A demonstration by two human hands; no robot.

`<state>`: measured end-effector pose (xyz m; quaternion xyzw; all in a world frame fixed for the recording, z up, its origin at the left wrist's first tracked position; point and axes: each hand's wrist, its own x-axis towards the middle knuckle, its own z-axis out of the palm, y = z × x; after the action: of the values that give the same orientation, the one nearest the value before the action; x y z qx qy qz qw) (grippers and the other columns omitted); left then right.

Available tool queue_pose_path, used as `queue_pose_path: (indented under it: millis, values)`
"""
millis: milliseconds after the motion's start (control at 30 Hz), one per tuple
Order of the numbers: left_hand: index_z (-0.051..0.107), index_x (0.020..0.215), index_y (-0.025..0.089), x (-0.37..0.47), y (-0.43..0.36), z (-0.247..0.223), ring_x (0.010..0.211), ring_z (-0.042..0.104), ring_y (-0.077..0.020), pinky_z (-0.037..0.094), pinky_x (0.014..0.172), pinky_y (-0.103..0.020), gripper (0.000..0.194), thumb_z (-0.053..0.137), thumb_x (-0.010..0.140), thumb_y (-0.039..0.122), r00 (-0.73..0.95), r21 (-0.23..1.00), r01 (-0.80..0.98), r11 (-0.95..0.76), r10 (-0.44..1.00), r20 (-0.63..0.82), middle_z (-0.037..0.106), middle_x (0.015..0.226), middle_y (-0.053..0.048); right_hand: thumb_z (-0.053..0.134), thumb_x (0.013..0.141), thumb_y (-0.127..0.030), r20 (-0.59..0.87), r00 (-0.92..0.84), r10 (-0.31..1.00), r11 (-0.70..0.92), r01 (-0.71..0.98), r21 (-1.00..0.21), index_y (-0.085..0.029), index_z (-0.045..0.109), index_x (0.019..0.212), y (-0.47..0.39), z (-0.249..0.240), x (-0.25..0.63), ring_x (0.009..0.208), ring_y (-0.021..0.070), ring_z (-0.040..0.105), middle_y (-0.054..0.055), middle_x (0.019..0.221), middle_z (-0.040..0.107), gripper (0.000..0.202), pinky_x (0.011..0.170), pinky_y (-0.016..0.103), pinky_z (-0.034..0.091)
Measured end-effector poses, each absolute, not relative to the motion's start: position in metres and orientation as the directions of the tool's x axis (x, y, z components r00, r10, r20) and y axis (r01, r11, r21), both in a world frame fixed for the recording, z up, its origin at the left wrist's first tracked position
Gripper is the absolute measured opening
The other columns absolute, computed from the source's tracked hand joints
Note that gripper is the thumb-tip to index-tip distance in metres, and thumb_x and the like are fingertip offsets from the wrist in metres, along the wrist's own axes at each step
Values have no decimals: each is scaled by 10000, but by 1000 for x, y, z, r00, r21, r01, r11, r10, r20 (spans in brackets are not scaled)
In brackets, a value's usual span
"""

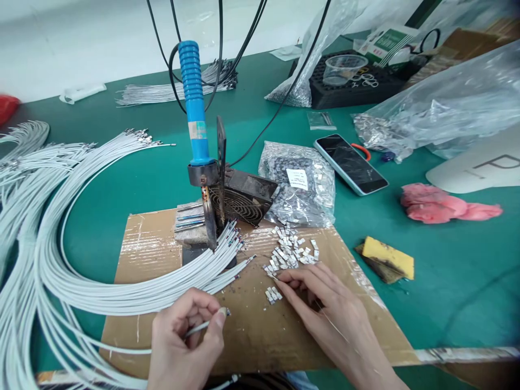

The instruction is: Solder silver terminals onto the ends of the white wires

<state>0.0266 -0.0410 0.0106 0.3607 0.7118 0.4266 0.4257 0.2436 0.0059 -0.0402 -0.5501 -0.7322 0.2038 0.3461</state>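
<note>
My left hand [189, 336] is closed, pinching a white cable [198, 329] near its end between thumb and fingers. My right hand [325, 309] has thumb and forefinger pressed together at the edge of a pile of small white connectors [288, 249]. A thin silvery wire [335, 325], like solder wire, runs out over the back of that hand; its tip seems to show at the fingertips. A few connectors [273, 294] lie in a short row just left of the right thumb. Beyond my hands, a blue-handled soldering iron [195, 103] is clamped with its tip down.
Bundled white cables [134, 295] sweep across the cardboard [244, 336] from the left. A small black fan [244, 195] stands behind the iron. A bag of parts [300, 184], a phone [351, 164], a yellow sponge [388, 259] and a pink cloth [442, 205] lie to the right.
</note>
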Motion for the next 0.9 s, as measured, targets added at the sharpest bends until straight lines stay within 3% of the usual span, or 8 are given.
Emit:
queue_pose_path:
  millis: [133, 367, 467, 567, 700, 900]
  values:
    - [698, 588, 166, 25, -38, 13, 467, 308, -73, 214, 461, -192, 186, 786, 686, 297, -377, 912, 106, 395, 865, -331, 470, 471, 53, 646, 991, -292, 219, -51, 974, 199, 653, -731, -237, 693, 916, -1, -42, 244, 629, 179, 696, 35, 819, 757, 104, 592, 280, 581]
    - [700, 576, 168, 26, -33, 21, 449, 373, -73, 260, 455, -177, 176, 822, 652, 269, -380, 911, 47, 409, 851, -363, 518, 462, 44, 697, 957, -327, 142, 77, 987, 69, 593, -802, -231, 755, 956, -6, -41, 239, 594, 166, 724, 23, 774, 780, 112, 601, 244, 623]
    - [700, 570, 167, 27, -31, 23, 448, 383, -70, 265, 458, -169, 173, 826, 640, 262, -387, 909, 29, 415, 844, -372, 523, 464, 44, 720, 937, -314, 76, 77, 994, 39, 405, -914, -235, 787, 940, -7, -29, 229, 551, 149, 682, 18, 731, 752, 104, 548, 217, 603]
    - [698, 570, 166, 28, -30, 25, 457, 386, -77, 266, 464, -174, 184, 831, 640, 273, -387, 903, 36, 427, 839, -382, 521, 468, 41, 768, 897, -339, -100, 81, 992, -111, 143, -983, -234, 796, 837, -10, -13, 214, 488, 139, 636, -11, 593, 664, 124, 471, 196, 556]
    - [695, 573, 168, 28, -31, 26, 458, 357, -79, 242, 464, -188, 203, 836, 644, 296, -378, 897, 64, 438, 843, -384, 499, 466, 45, 802, 864, -411, -260, 1, 966, -260, -27, -965, -218, 807, 753, -15, -1, 193, 438, 117, 565, -24, 561, 602, 223, 441, 205, 506]
    - [699, 616, 181, 23, -36, 19, 487, 280, -77, 185, 475, -190, 189, 795, 710, 314, -343, 904, 55, 425, 858, -382, 432, 479, 65, 837, 838, -422, -354, -96, 931, -366, -188, -911, -210, 807, 773, -15, 4, 180, 493, 103, 560, -34, 588, 589, 223, 492, 183, 510]
